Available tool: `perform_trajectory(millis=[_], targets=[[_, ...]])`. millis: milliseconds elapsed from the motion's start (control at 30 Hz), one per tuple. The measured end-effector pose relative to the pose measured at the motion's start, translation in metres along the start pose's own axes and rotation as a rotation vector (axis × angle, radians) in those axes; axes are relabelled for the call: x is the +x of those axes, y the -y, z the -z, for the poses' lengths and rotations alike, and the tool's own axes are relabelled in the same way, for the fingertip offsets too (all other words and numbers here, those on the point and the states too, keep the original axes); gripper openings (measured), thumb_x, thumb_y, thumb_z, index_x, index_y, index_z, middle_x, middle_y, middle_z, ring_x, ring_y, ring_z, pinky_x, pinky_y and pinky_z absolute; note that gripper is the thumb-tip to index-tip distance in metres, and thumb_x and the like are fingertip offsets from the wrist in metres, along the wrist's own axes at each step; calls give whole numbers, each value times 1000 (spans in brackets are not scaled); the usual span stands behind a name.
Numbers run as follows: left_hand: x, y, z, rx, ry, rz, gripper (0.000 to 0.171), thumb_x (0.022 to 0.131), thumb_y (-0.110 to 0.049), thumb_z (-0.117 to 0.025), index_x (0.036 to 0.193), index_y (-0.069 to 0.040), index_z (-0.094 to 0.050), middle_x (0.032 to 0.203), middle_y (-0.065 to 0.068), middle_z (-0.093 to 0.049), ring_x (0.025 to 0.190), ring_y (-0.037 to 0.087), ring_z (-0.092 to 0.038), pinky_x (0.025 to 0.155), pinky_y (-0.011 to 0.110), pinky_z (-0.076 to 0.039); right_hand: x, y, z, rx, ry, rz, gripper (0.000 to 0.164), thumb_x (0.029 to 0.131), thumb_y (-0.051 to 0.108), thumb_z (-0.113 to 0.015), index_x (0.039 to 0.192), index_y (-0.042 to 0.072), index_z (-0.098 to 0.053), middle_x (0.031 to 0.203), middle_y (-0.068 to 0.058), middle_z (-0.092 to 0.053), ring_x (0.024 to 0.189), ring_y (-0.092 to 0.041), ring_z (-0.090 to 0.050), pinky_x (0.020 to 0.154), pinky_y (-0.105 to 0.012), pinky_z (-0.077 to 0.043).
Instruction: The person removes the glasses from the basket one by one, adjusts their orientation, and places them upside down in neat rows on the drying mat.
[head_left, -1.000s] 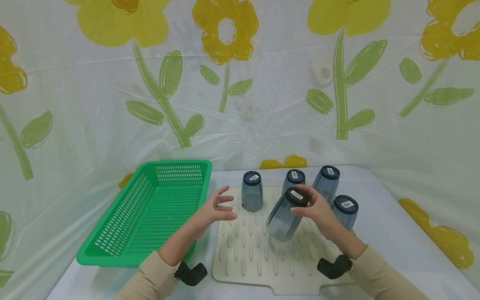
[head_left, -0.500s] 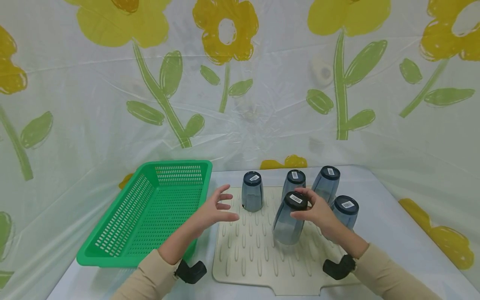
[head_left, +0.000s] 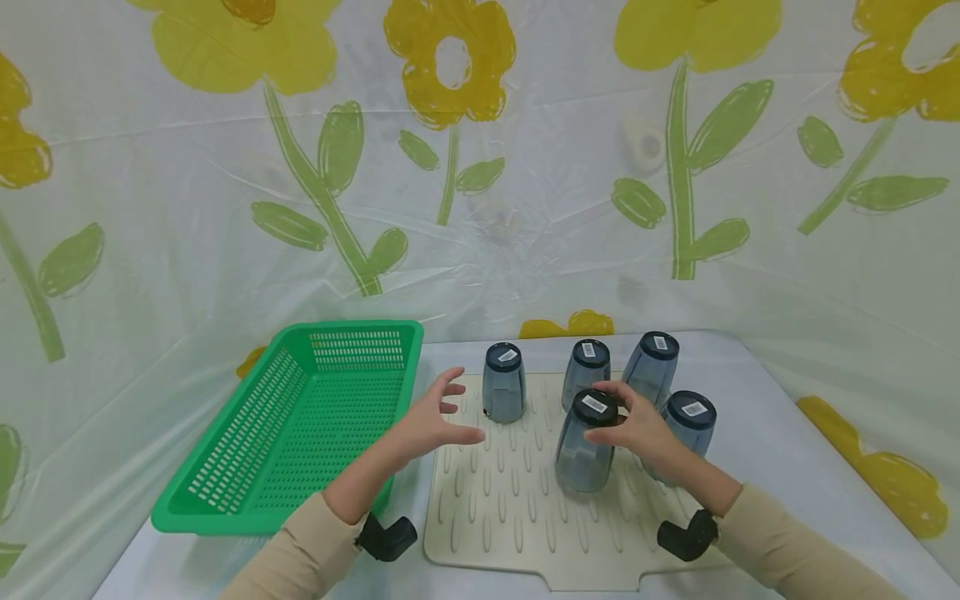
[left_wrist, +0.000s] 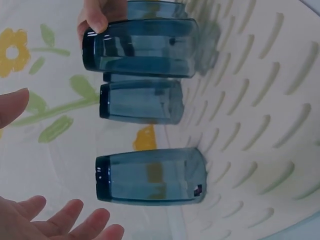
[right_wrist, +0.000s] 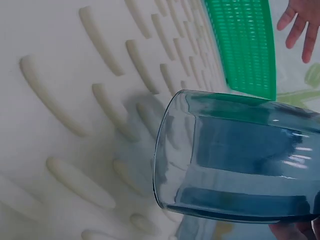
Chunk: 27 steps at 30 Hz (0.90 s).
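My right hand [head_left: 647, 431] grips an upside-down blue-tinted drinking glass [head_left: 583, 457] near its dark labelled base. The rim of this glass [right_wrist: 172, 150] is low over the ribbed cream drying mat [head_left: 517, 508]; whether it touches is hard to tell. My left hand [head_left: 426, 423] holds nothing; its fingers are spread over the mat's left edge, beside another inverted glass [head_left: 504, 390]. Behind the held glass stand two more upturned glasses, one in the middle [head_left: 587, 371] and one farther right [head_left: 651, 367]. Another glass [head_left: 688, 423] is partly hidden by my right hand.
A green plastic basket [head_left: 168, 510] with slotted walls stands left of the mat, partly behind my left forearm. The white table [head_left: 810, 500] extends to the right. A flower-patterned sheet [head_left: 540, 208] hangs behind everything.
The glass in my right hand has come down and slightly right, turning from a tilt to nearly upright. My left hand has shifted slightly right, still holding nothing.
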<state>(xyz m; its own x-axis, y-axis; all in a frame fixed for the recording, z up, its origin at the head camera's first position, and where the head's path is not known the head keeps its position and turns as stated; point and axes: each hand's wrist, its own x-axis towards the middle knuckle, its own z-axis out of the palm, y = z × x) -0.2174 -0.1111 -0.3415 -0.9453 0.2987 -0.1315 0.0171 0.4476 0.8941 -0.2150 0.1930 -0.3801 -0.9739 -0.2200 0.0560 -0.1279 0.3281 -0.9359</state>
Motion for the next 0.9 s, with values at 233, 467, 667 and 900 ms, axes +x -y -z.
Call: perform_trajectory(millis=[233,467,667,900], targets=[[5,-1,-4,139,-22,-27,93,71,-25,-79,144,-14,-24,141,16,-37,123,39,-39,88,51,-45,2,-3,1,-50,-11,-11,72,73,8,-75,132,-5,-36,126,-27,-43,100,-28,-56,76,-27,-50],[8,-4,-7,275,-29,-63,95,70,-28,-78,145,-9,-22,143,18,-33,127,36,-36,94,55,-40,2,-4,2,-71,-14,-36,74,73,9,-76,133,-5,-36,124,-26,-44,98,-28,-56,77,-32,-50],[10,-6,-8,309,-31,-38,97,70,-30,-78,145,-7,-20,144,19,-30,129,35,-34,96,55,-38,4,-5,3,-87,-9,-35,74,72,9,-76,132,-6,-36,125,-28,-43,100,-32,-56,77,-33,-50],[13,-7,-8,300,-32,-20,98,71,-29,-77,145,-5,-18,145,21,-27,131,36,-31,99,55,-34,4,-6,2,-131,19,-4,75,69,7,-78,130,-9,-36,126,-29,-41,103,-36,-53,76,-33,-51]])
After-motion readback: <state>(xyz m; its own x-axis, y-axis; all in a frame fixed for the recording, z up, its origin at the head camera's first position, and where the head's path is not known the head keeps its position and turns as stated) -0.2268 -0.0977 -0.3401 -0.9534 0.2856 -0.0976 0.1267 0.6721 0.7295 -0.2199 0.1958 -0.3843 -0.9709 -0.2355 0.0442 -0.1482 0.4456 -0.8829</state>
